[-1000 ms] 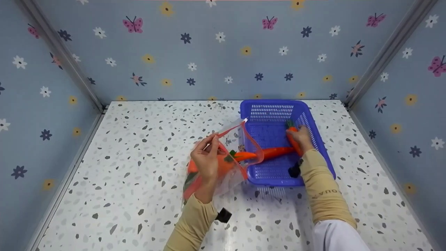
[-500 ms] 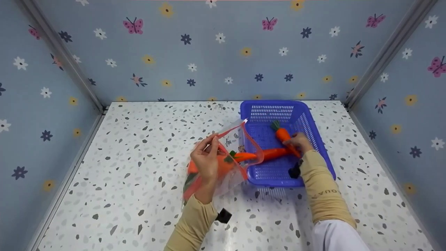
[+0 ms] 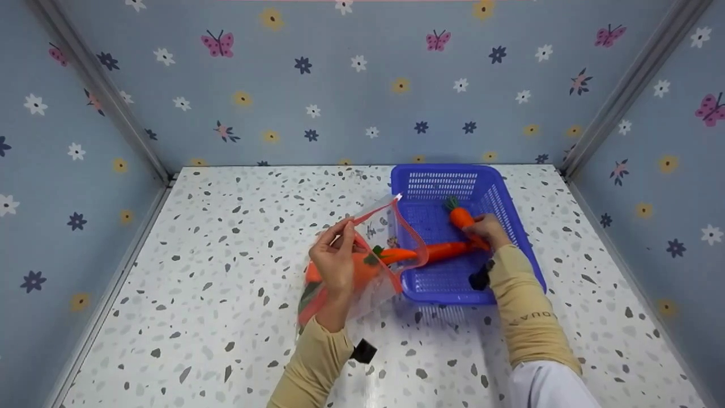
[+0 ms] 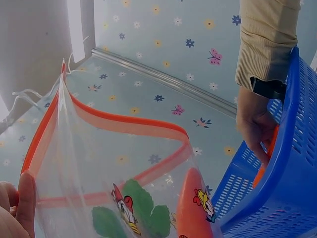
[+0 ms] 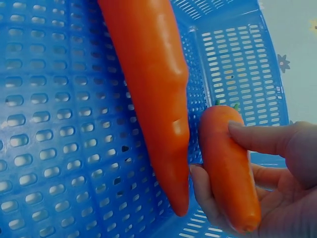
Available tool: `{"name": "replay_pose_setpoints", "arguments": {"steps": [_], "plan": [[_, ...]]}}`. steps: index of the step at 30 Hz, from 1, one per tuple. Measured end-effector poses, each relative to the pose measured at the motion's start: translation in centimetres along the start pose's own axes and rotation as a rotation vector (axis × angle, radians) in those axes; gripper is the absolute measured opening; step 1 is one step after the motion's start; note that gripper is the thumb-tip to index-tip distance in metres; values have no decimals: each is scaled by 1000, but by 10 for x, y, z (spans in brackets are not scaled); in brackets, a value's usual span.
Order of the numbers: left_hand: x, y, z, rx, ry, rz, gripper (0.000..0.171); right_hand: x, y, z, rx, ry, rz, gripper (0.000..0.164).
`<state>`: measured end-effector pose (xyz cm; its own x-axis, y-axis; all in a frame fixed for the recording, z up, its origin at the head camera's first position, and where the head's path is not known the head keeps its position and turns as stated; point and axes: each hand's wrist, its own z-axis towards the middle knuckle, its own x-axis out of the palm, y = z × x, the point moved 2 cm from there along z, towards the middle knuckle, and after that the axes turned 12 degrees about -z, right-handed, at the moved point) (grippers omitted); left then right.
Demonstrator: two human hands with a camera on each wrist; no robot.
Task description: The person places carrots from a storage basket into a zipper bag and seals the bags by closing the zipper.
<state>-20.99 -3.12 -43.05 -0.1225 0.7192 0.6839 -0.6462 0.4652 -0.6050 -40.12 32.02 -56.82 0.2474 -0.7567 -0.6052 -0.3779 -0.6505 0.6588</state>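
Note:
In the head view, my left hand (image 3: 335, 258) pinches the red zip edge of a clear plastic zip bag (image 4: 124, 158), holding its mouth apart. Orange vegetables lie inside the bag, among them a carrot (image 4: 190, 203) and green leaves (image 4: 141, 206). My right hand (image 3: 488, 229) reaches into a blue plastic basket (image 3: 397, 180). Its thumb and fingers grip an orange carrot (image 5: 228, 163), whose green top points to the back in the head view. Beside it in the basket lies a long red-orange tapered vegetable (image 5: 148, 84), running towards the bag's mouth.
The bag's mouth overlaps the basket's left side in the head view. Both rest on a white speckled table (image 3: 215, 272). Flowered panels (image 3: 340, 85) enclose the back and both sides.
The carrot in my right hand has swung its leafy end leftward, away from the basket's right wall. My left hand and the bag have stayed in place.

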Motion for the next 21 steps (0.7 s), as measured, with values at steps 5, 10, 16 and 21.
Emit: {"name": "replay_pose_setpoints", "arguments": {"steps": [5, 10, 16, 21], "plan": [[7, -12, -1, -7, 19, 8, 17, -5, 11, -14, 5, -14, -86, 59], [4, -7, 0, 19, 13, 26, 18, -6, -28, 51, -46, -29, -81, 56], [1, -5, 0, 20, 12, 9, 20, -6, 19, -11, -48, -11, -37, 57], [5, -10, -1, 10, 25, -40, 16, -10, 80, -97, -33, -5, -2, 57]]}}
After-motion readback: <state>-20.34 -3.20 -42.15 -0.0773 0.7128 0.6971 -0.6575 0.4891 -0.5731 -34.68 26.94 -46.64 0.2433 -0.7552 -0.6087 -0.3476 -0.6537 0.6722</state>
